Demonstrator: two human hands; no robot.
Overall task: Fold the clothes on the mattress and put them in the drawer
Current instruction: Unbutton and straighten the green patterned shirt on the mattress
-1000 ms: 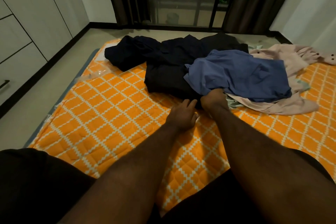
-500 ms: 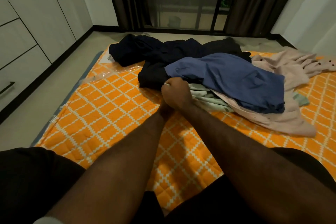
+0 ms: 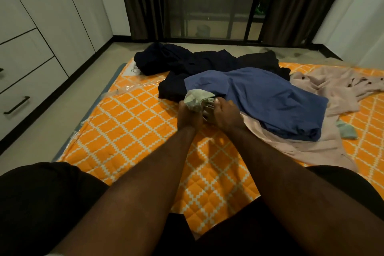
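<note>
The left and lower-centre parts of the mattress lay as bare orange quilting, open to a reach from the near edge up to the clothes. Across the upper middle a heap of dark clothes barred the far side. A blue garment covered the heap's right part, and a pink garment spread under and past it toward the right edge. At centre the left hand and right hand gripped a pale green cloth tight against the blue garment. Along the left, a strip of floor ran open between the mattress and the drawers. Crumpled clear plastic lay by the mattress's upper-left corner.
</note>
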